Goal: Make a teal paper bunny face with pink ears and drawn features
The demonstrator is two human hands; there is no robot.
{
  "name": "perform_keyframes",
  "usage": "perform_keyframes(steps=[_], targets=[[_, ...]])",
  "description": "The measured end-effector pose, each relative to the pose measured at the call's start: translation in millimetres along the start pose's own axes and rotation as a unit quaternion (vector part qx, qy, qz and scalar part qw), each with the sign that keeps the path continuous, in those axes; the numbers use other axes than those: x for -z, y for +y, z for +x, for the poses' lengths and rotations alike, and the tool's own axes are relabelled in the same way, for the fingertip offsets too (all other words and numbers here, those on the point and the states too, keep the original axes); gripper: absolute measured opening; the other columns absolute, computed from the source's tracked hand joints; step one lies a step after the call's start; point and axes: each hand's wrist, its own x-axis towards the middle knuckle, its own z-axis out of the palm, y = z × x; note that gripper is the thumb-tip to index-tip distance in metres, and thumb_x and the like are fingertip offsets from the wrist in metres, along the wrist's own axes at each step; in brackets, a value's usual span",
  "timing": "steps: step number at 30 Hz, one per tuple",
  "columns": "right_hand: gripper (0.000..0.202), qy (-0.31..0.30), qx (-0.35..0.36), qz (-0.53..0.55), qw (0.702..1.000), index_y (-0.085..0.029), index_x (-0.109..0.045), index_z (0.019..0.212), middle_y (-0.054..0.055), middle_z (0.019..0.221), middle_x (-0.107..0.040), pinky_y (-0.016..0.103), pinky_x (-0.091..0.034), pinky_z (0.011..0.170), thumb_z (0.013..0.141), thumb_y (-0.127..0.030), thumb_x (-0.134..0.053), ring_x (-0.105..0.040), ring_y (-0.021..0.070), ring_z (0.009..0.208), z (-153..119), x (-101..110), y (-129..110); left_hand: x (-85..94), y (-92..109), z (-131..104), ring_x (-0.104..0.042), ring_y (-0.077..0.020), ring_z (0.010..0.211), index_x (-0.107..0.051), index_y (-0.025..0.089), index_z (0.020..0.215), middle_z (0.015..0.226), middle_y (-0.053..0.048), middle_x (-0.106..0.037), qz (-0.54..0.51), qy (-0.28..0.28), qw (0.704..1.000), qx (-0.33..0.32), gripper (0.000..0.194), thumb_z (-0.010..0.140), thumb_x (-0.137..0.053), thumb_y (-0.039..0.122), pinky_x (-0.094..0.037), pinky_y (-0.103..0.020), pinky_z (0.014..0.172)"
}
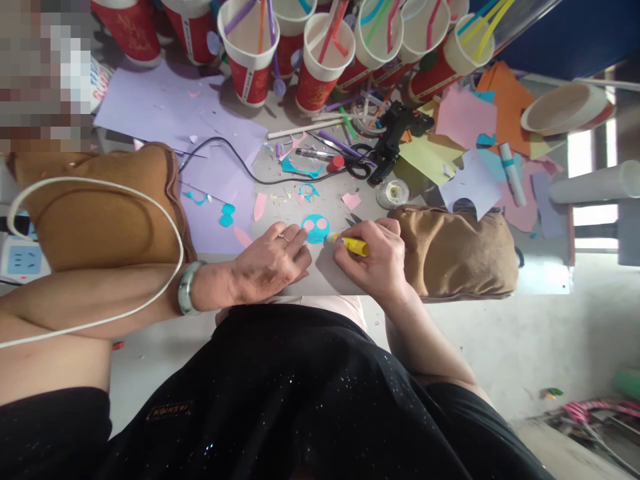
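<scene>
A blue paper circle (315, 236) with two pink paper dots on its upper part lies flat near the table's front edge. My left hand (273, 263), with a ring and a bangle, rests beside it; its curled fingertips press at the circle's left edge. In my right hand (375, 257) is a short yellow tube (357, 247) with a pale tip, pinched between thumb and fingers. That tip points left, close to the circle's right edge; whether it touches is unclear. Dark pointed scissor-like tips (354, 219) show just behind my right hand.
Red-and-white paper cups (314, 90) with coloured straws line the back. A black glue gun (395, 143), its cord, a red cap (335, 163) and a tape roll (393, 194) lie mid-table. Brown cushions (457, 253) flank both sides. Paper scraps (467, 113) spread around; a white cable crosses my left arm.
</scene>
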Motion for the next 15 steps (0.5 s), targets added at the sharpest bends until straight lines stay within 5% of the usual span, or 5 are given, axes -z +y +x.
perform_keyframes(steps=[15], targets=[[0.009, -0.050, 0.006, 0.018, 0.999, -0.023, -0.060, 0.087, -0.001, 0.074, -0.073, 0.039, -0.044, 0.085, 0.092, -0.031, -0.061, -0.063, 0.0163, 0.063, 1.6, -2.3, -6.9, -0.8, -0.9, 0.8, -0.069, -0.0285, 0.107, -0.072, 0.010, 0.106, 0.118, -0.018, -0.075, 0.017, 0.035, 0.999, -0.001, 0.029, 0.104, -0.054, 0.033, -0.050, -0.042, 0.090]])
